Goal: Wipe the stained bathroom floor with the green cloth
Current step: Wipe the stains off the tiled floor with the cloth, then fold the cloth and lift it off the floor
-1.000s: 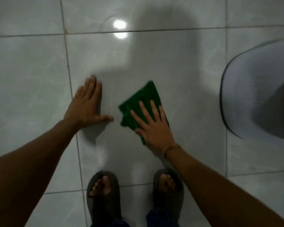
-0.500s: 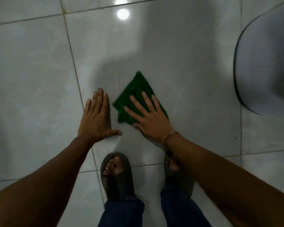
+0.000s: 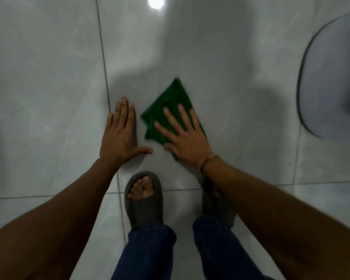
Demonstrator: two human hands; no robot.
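Note:
A folded green cloth [image 3: 170,102] lies flat on the glossy grey tiled floor [image 3: 230,77] in the middle of the view. My right hand [image 3: 187,138] presses down on its near half with fingers spread; the far corner of the cloth sticks out beyond my fingertips. My left hand [image 3: 120,136] rests flat on the tile just left of the cloth, palm down, fingers together and thumb out, holding nothing. A thin band circles my right wrist.
A large pale round ribbed object with a dark rim [image 3: 331,81] stands at the right edge. My feet in dark slides [image 3: 143,199] and blue trouser legs [image 3: 150,251] are just behind my hands. A grout line [image 3: 103,57] runs beside my left hand.
The view has tilted down and nearer, showing more of my legs. My right hand with the cloth has slid closer to my left hand and my feet. The left hand stays flat.

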